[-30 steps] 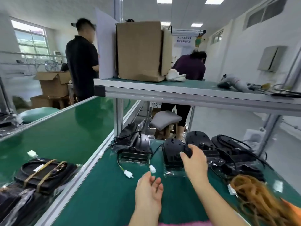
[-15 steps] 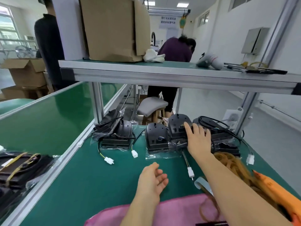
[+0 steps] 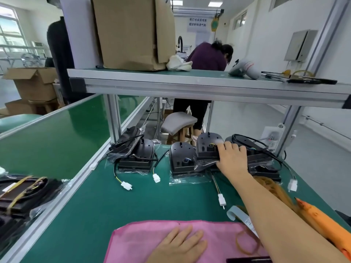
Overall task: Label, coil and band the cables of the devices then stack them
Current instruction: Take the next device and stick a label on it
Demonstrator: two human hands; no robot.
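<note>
Pressing left hand (image 3: 180, 245) flat on pink mesh cloth (image 3: 142, 238) at near edge of green desk (image 3: 91, 205), grip wide, holding nothing. Lying mid-desk: yellow-and-black cable with white connector (image 3: 221, 199). Gripping, with right hand (image 3: 232, 158) at far side, black domed plastic device in clear bag (image 3: 207, 147), grip curling over its top, beside similar units.

We locate the black plastic devices (image 3: 182, 158) in a row at the rear of the green bench mat (image 3: 95, 215). The pink cloth (image 3: 142, 238) lies at the front, tan rubber bands (image 3: 271, 188) behind its right end.
</note>
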